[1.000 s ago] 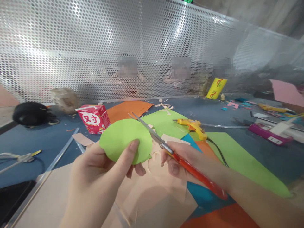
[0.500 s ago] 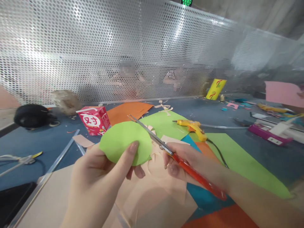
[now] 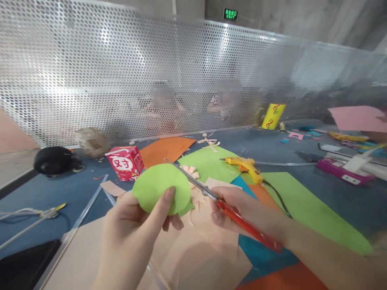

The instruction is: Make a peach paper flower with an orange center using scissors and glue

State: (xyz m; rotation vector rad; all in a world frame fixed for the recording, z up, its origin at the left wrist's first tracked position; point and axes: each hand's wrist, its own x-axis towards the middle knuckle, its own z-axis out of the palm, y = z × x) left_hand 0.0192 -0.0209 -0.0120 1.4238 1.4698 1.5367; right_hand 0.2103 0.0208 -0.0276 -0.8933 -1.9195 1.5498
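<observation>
Two bare hands in view, no gloves. Left hand (image 3: 130,237): no rings seen, no watch or band at the wrist; thumbnail short, rounded, unpainted. Right hand (image 3: 242,211): also without rings; fingernails plain and trimmed short. Right forearm bare along its whole visible length, no sleeve or cuff showing. Left wrist likewise uncovered to the frame edge.

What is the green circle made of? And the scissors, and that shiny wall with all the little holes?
The green circle, pinched in the left hand, looks like thin matte craft paper: flat and evenly coloured. The scissors in the right hand have shiny grey blades, probably metal, and glossy red handles, likely plastic. The wall looks like perforated sheet metal: silvery, with glare.
</observation>
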